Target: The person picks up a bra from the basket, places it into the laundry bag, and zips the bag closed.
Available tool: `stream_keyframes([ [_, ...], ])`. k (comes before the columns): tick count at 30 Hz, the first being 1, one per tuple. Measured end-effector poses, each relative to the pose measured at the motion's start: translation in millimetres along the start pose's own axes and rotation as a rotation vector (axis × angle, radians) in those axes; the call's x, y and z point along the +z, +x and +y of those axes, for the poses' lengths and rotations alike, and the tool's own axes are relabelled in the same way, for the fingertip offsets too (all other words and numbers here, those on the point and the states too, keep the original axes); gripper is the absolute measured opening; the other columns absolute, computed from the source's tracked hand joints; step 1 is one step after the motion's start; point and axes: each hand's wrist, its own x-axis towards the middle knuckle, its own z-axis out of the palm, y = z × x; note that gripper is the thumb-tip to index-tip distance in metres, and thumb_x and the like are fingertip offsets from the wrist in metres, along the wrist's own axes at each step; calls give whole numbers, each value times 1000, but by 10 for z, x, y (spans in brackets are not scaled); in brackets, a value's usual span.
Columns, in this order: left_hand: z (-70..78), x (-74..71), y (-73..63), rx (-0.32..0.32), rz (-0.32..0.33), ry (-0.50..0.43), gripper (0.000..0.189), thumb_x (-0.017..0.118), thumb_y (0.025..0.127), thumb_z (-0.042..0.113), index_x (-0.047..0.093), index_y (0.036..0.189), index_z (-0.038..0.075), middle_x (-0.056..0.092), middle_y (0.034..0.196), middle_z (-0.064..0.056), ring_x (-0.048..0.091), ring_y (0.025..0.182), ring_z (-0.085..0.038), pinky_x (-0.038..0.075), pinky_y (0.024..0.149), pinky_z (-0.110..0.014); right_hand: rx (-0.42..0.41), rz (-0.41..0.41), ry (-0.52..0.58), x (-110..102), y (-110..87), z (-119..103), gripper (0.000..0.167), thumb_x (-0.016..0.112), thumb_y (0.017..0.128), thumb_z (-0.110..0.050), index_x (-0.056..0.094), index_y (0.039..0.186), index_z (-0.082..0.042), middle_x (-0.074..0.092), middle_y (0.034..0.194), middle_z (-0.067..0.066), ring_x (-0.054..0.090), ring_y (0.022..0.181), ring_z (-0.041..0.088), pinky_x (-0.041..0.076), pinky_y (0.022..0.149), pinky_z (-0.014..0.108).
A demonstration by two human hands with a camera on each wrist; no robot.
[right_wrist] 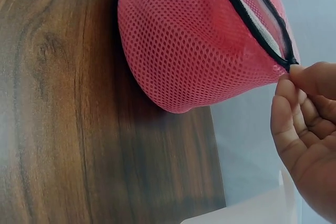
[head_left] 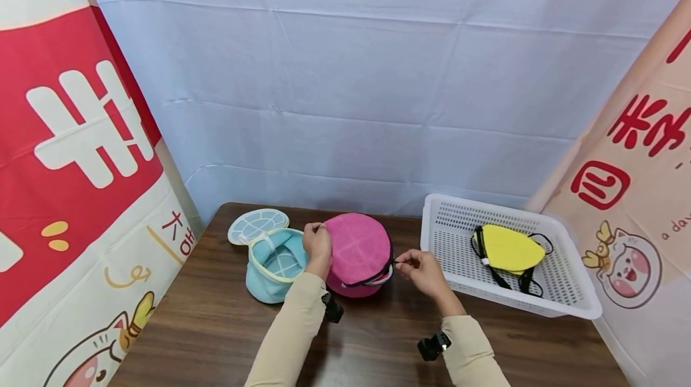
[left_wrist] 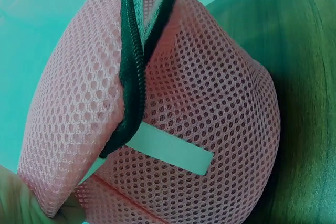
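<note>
the pink mesh bag stood on the brown table, just left of the white basket. the left hand gripped the edge of the bag's lid on the side away from the basket. the right hand, well apart from the left and near the basket, pinched the end of the black zip on the bag's basket side. the zip gaped partly, a pale layer showing inside; a white tag lay along the bag's side. farther left of the basket, past the pink bag, sat a blue mesh bag, its top open, with a pale blue disc by its rim. inside the basket lay a yellow piece with black trim. behind the basket hung a pale blue cloth.
</note>
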Motion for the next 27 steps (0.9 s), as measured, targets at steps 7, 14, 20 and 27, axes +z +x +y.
stream_keyframes([
  [7, -10, 4, 20, 8, 40, -9, 8, 48, 92, 4, 55, 91, 0, 53, 93, -15, 50, 90, -30, 39, 81, -42, 14, -50, 30, -14, -86, -296, 5, 60, 81, 10, 61, 85, 14, 59, 68, 18, 55, 60, 23, 49, 55, 30],
  [14, -27, -5, 21, 14, 51, -25, 8, 50, 91, 4, 56, 91, 0, 54, 93, -15, 51, 91, -31, 40, 81, -42, -4, -34, 37, -5, -83, -310, 4, 60, 81, 10, 61, 83, 14, 60, 69, 22, 57, 61, 29, 51, 56, 38],
  [20, -30, -59, 11, -83, -98, 21, 21, 47, 94, 8, 53, 111, -3, 51, 112, -20, 48, 105, -34, 38, 88, -45, -33, -3, 28, -24, -102, -244, 6, 59, 81, 13, 63, 80, 9, 59, 66, 20, 56, 58, 26, 49, 52, 36],
  [27, -35, -118, 28, -102, -163, 108, 28, 49, 93, 13, 52, 115, -4, 50, 116, -22, 47, 107, -35, 38, 90, -46, -17, 28, 38, -20, -123, -290, 3, 61, 79, 13, 62, 82, 13, 59, 67, 23, 56, 59, 34, 50, 52, 35],
])
